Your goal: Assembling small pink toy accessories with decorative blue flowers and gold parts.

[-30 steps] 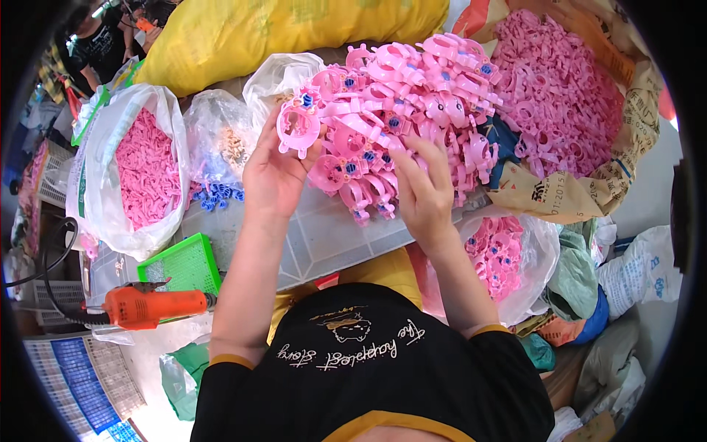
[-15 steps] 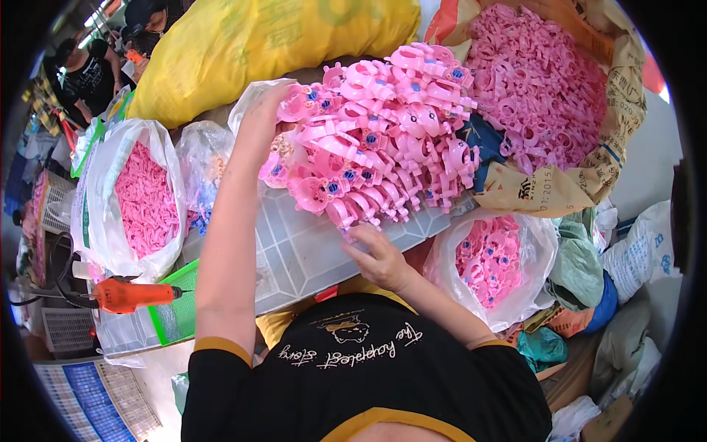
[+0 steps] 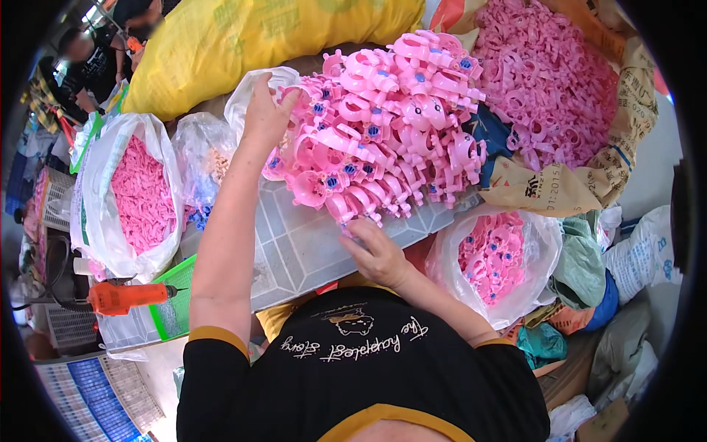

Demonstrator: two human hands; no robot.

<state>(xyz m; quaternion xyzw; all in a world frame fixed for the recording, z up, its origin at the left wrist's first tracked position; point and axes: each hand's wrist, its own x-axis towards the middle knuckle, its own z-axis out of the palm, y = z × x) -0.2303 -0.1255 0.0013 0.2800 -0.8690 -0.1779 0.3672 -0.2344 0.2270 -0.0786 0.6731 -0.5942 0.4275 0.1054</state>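
The heap of pink plastic pieces (image 3: 390,132) lies on the tabletop (image 3: 291,254), toward twelve o'clock. At the heap's nine o'clock edge, the left hand (image 3: 269,118) has a wide grip, thumb parted from fingers. At its six o'clock edge is the right hand (image 3: 377,255); whether that grip holds a piece, I cannot tell. Farther out, toward eight o'clock, is an orange power tool (image 3: 124,298)

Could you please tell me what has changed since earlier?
The left hand moved farther out along the left side of the pink pile; no ring shows in it now. The right hand drew back to the near edge. The yellow sack stayed.
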